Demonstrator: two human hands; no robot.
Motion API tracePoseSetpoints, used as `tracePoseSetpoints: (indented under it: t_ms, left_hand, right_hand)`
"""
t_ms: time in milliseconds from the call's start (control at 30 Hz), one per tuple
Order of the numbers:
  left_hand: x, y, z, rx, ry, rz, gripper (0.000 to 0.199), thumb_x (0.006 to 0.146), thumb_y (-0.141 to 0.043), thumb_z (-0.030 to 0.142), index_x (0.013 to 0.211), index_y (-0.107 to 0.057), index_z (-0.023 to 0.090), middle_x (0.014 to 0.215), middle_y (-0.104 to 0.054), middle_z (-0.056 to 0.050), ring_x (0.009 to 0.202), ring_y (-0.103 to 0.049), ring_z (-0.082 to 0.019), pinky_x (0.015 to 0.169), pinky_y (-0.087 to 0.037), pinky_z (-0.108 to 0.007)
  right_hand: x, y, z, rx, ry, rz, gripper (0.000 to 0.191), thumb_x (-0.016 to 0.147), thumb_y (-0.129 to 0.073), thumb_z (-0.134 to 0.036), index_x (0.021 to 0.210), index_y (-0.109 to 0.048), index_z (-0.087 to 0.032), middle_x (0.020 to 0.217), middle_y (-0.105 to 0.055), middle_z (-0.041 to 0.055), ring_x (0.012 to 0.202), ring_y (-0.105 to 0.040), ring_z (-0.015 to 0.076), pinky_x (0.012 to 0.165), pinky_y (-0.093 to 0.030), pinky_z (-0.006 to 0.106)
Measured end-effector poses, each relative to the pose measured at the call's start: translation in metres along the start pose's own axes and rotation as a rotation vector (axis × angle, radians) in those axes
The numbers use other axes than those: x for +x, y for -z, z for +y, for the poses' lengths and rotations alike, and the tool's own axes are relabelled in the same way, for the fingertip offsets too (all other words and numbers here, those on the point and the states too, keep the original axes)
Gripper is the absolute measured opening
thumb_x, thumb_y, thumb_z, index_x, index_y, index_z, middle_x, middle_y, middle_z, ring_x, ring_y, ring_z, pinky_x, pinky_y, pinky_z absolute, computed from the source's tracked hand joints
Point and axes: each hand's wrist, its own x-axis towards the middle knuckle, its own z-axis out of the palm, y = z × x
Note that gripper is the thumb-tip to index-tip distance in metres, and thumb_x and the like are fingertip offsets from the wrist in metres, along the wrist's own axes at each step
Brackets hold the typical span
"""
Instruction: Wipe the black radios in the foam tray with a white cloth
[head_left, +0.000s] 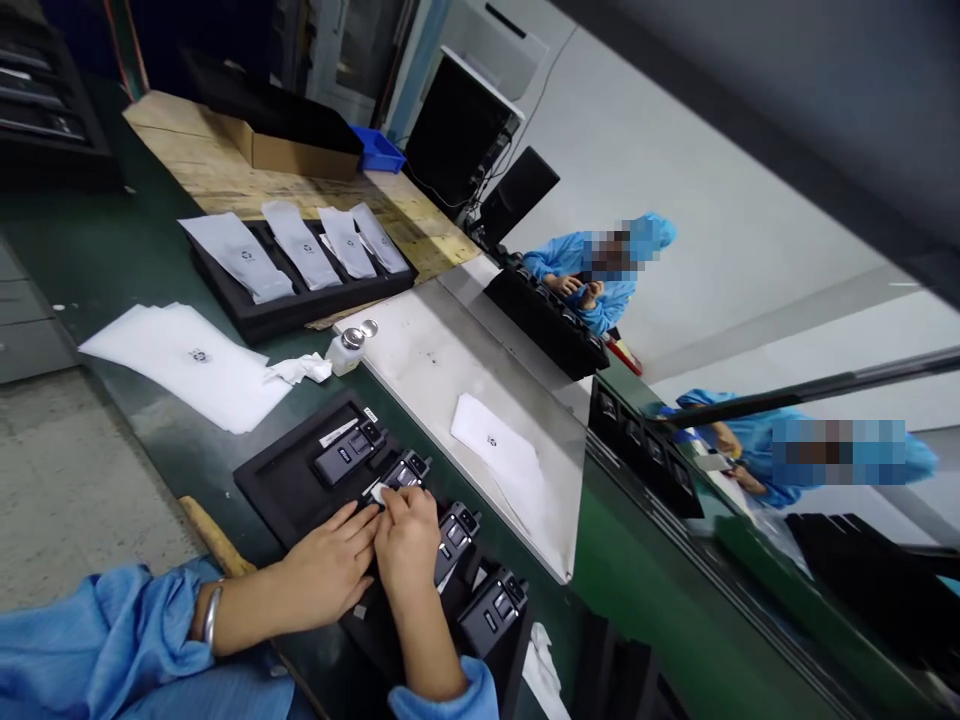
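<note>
A black foam tray (pixel 262 480) on the green table holds several black handheld devices. My right hand (pixel 407 540) is closed, pinching a small white wipe (pixel 378 492) against the second device (pixel 407 469). Just left of it, my left hand (pixel 326 568) lies over the tray beside the same device, fingers stretched out and close to my right fingers. The first device (pixel 349 452) lies uncovered at the upper left of the tray. Two more, a third device (pixel 456 538) and a fourth device (pixel 493 612), sit to the right of my right hand.
White printed bags (pixel 187 362) lie at the left, near a dispenser bottle (pixel 346 352) and crumpled tissue (pixel 301 368). Behind stands a tray with bagged items (pixel 322 298). More bags (pixel 499 450) rest on a white board (pixel 420 350). Two people work across the table.
</note>
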Motion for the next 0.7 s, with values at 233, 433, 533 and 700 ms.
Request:
tracePoseSetpoints:
  t_ms: [233, 433, 533, 700]
  left_hand:
    - [-0.001, -0.002, 0.002, 0.013, -0.041, 0.013, 0.046, 0.099, -0.043, 0.038, 0.128, -0.061, 0.008, 0.138, -0.058, -0.015, 0.134, -0.045, -0.029, 0.115, -0.028, -0.046]
    - [-0.010, 0.011, -0.008, -0.065, -0.008, 0.161, 0.038, 0.097, -0.047, 0.031, 0.130, -0.059, 0.014, 0.136, -0.060, -0.010, 0.131, -0.048, -0.027, 0.115, -0.032, -0.047]
    - [-0.023, 0.021, -0.023, -0.029, 0.098, 0.280, 0.034, 0.094, -0.050, 0.021, 0.125, -0.062, 0.013, 0.136, -0.059, -0.012, 0.131, -0.048, -0.029, 0.113, -0.036, -0.050]
    - [-0.039, 0.022, -0.042, 0.068, 0.186, 0.346, 0.034, 0.091, -0.052, 0.021, 0.120, -0.064, 0.007, 0.131, -0.061, -0.017, 0.125, -0.053, -0.032, 0.107, -0.045, -0.050]
  right_hand:
    - [-0.003, 0.003, 0.005, -0.031, -0.053, -0.024, 0.035, 0.085, -0.048, -0.007, 0.100, -0.077, -0.018, 0.091, -0.065, 0.0111, 0.087, -0.056, 0.0266, 0.087, -0.048, 0.044]
    - [0.011, 0.015, -0.002, 0.105, -0.144, -0.099, 0.032, 0.085, -0.049, -0.008, 0.098, -0.076, -0.019, 0.094, -0.067, 0.0078, 0.089, -0.061, 0.0221, 0.084, -0.049, 0.034]
    - [0.032, 0.004, -0.021, 0.138, -0.110, -0.052, 0.032, 0.087, -0.049, -0.010, 0.104, -0.075, -0.018, 0.097, -0.067, 0.0081, 0.091, -0.061, 0.0211, 0.086, -0.048, 0.033]
    - [0.049, -0.032, -0.060, -0.041, -0.017, -0.087, 0.034, 0.084, -0.052, -0.006, 0.103, -0.077, -0.018, 0.091, -0.065, 0.0101, 0.088, -0.058, 0.0237, 0.087, -0.046, 0.037]
